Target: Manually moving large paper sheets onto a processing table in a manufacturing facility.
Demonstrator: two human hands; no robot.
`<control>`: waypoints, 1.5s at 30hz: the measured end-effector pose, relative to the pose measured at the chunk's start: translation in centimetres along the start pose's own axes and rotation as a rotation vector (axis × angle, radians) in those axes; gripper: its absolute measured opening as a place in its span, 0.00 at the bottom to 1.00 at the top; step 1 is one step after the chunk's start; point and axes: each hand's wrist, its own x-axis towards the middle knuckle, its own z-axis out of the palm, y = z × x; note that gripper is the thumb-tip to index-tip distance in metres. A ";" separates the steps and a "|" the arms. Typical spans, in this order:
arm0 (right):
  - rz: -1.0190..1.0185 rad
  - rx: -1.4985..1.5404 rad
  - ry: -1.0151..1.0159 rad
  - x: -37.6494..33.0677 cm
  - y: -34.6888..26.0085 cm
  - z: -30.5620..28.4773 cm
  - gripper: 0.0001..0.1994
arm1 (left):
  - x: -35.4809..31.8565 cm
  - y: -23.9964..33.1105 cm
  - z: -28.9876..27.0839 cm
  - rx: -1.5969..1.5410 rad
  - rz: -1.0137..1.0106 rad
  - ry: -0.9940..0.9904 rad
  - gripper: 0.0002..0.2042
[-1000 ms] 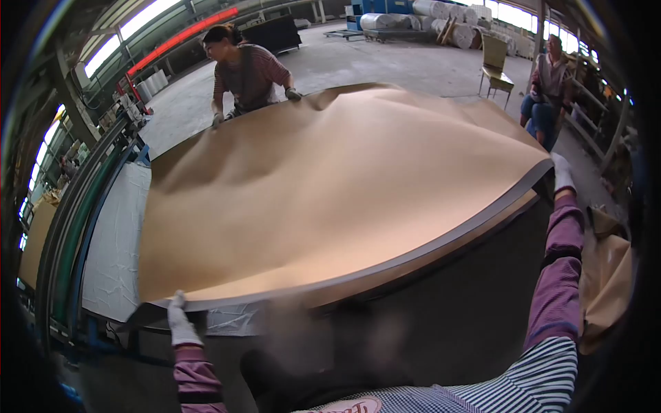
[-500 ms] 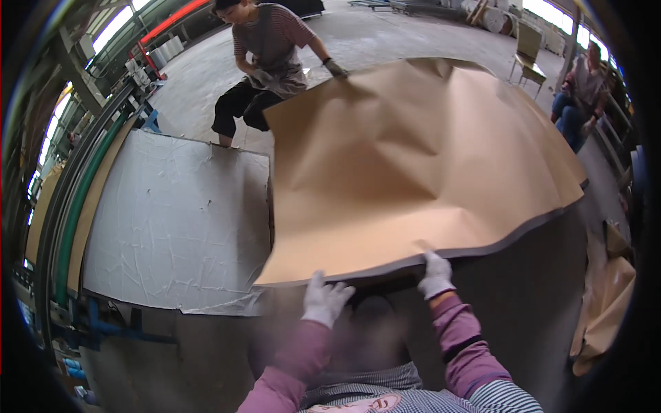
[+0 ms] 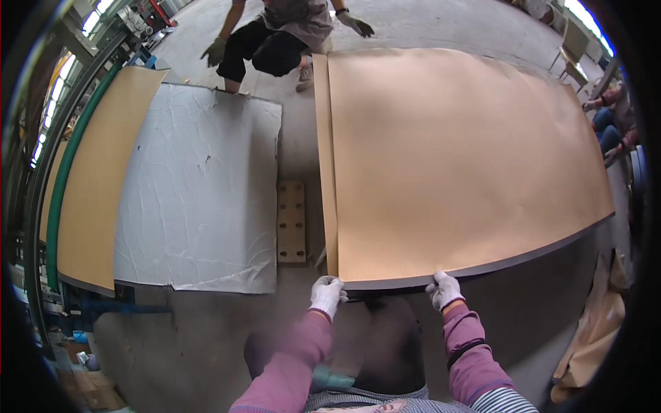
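A large sheet of brown paper with a dark near edge lies spread in front of me, over another brown layer that shows along its left side. My left hand, in a white glove, is closed at the sheet's near left corner. Further right along the same edge, my gloved right hand pinches the paper, its thumb on top and the other fingers partly hidden.
To the left lies a wrinkled pale grey panel, with a second brown sheet coming over it beside a green roller. A wooden block with holes sits in the gap. Across from me a co-worker crouches, gloved hands apart.
The brown sheet has come down from its raised, creased state and lies much flatter. The co-worker has let go of it. The left brown sheet reaches further over the grey panel.
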 end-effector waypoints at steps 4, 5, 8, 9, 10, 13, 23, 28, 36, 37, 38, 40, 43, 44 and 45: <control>-0.053 -0.196 0.020 -1.2 1.7 2.6 0.11 | 0.9 -1.1 -2.6 0.147 -0.043 0.136 0.05; -0.050 -0.206 0.021 -1.4 1.8 2.8 0.11 | 1.1 -1.5 -2.8 0.173 -0.046 0.127 0.05; -0.090 -0.207 0.057 -1.3 1.2 2.5 0.11 | 1.8 -2.2 -2.8 0.163 -0.047 0.093 0.06; -0.088 -0.195 0.040 -0.6 1.2 2.2 0.12 | 2.3 -2.5 -2.9 0.152 -0.063 0.071 0.07; -0.086 -0.184 0.024 -0.7 1.2 2.3 0.14 | 2.2 -2.3 -3.1 0.142 -0.080 0.049 0.07; -0.107 -0.305 0.039 -1.7 1.5 3.0 0.17 | 1.9 -1.1 -4.5 0.290 -0.075 0.088 0.10; -0.158 -0.868 -0.074 -2.7 -3.7 -4.1 0.20 | 10.5 -1.9 -31.4 -0.554 0.486 0.739 0.42; -0.172 -0.768 -0.234 -10.0 -4.7 -3.4 0.10 | 7.3 -6.0 -49.4 0.241 0.315 1.041 0.35; -0.392 -0.711 -0.125 -25.0 -2.1 3.7 0.07 | -2.5 5.2 -46.9 -1.149 0.532 0.041 0.22; -0.366 -0.731 -0.175 -25.6 -2.2 4.0 0.07 | -5.3 7.7 -45.4 -1.082 0.638 -0.210 0.18; -0.347 -0.739 -0.214 -26.3 -2.3 4.1 0.07 | -9.2 10.8 -42.8 -0.804 0.660 0.027 0.11; -0.350 -0.709 -0.285 -28.2 -1.7 5.3 0.07 | -11.8 12.2 -41.7 -0.551 0.662 0.095 0.08; -0.339 -0.629 -0.381 -30.7 -0.9 6.4 0.06 | -18.5 15.1 -39.2 -0.421 0.805 -0.014 0.07; -0.343 -0.607 -0.404 -31.3 -0.5 6.5 0.06 | -21.3 16.2 -37.7 -0.405 0.858 -0.070 0.07; -0.405 -0.573 -0.468 -32.1 0.1 6.6 0.08 | -25.2 17.3 -35.7 -0.447 0.805 -0.105 0.07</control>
